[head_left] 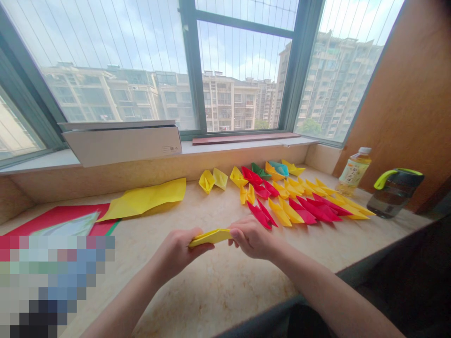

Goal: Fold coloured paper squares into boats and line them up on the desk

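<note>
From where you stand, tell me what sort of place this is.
Likely an upper-floor room in a home: a marble-look counter under wide windows, apartment blocks outside, and folded paper boats set in rows.

A beige marbled counter [204, 295] bears multicoloured paper boats [284, 212] and flat yellow paper [148, 198]. A plastic bottle [354, 172] stands near a dark tumbler [395, 195].

Matt folded paper [213, 236], smooth counter [218, 286]

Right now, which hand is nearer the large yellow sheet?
Left. The left hand is on the wearer's side of the large yellow sheet, clear of it; the right hand is farther right. Both hold folded yellow paper.
</note>
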Motion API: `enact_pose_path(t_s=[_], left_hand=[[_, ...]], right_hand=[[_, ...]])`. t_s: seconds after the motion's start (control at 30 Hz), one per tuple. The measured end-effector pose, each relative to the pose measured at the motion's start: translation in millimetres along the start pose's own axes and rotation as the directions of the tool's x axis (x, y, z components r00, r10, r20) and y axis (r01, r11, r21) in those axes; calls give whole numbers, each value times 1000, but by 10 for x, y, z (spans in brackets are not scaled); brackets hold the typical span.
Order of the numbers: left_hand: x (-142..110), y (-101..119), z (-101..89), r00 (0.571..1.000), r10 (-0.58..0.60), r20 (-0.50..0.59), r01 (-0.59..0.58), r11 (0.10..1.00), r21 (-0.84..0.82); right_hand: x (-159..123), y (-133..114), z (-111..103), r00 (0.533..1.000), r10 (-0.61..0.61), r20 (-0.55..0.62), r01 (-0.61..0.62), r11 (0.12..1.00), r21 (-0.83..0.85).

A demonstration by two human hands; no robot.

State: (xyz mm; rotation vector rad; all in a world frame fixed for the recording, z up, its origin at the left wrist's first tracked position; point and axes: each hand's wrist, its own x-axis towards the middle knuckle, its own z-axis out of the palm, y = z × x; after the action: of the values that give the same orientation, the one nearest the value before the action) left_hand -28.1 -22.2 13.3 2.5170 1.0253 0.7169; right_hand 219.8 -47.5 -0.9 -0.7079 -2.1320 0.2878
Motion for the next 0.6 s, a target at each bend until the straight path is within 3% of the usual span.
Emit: enact_pose_path(t_s=[0.1, 0.2, 0.33, 0.43, 0.5, 0.6], left_hand=[[8, 2, 44, 994, 44, -99, -44, 999, 6], [13, 7, 89, 967, 152, -203, -139, 987, 75], [17, 25, 138, 953, 236, -192, -210, 967, 147], [28, 61, 165, 965, 126, -229, -125, 992, 17], [43, 101, 173, 972, -3, -235, -43, 981, -188], [71, 179, 174, 966, -216, -142, 100, 821, -562]], right_hand=[[0, -5, 15, 996, 42, -75, -44, 999, -15], [24, -45, 15, 965, 203, -164, -201, 979, 33], [38, -63, 27, 895, 387, -223, -355, 919, 172], [36, -30, 37, 900, 374, -222, -313, 911, 268], [42, -3, 44, 916, 344, -206, -266, 906, 328], [63, 23, 71, 915, 374, -153, -300, 883, 362]])
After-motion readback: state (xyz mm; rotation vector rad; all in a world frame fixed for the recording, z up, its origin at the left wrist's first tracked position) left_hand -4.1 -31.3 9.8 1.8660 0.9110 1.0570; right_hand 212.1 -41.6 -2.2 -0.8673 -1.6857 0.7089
